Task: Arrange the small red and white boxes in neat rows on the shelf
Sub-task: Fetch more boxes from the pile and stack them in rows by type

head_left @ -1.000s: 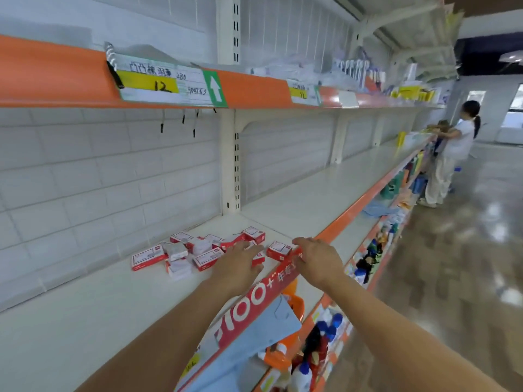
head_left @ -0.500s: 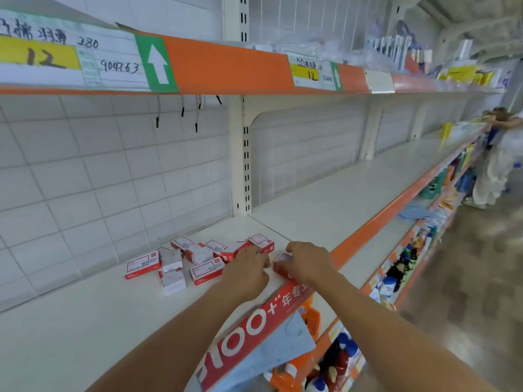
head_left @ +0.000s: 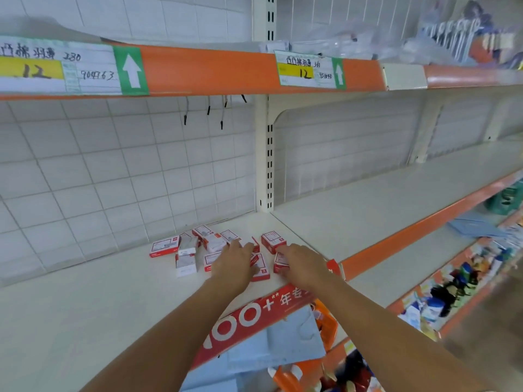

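Several small red and white boxes lie in a loose, unaligned cluster on the white shelf, near its upright post. My left hand lies over the middle of the cluster, fingers stretched onto the boxes, and one box shows just right of it. Just to its right, my right hand holds one box at its fingertips close to the shelf's front edge. Another box stands apart just beyond both hands. My palms hide whatever sits under them.
An orange-edged upper shelf with handwritten price labels hangs overhead. A red banner strip and blue paper hang off the front edge. Stocked lower shelves run to the right. Black hooks dangle in front of the tiled back wall.
Both hands have reached further in from the shelf's front edge onto the cluster of boxes. My view has swung closer to the shelf, and the person at the far right has left it.
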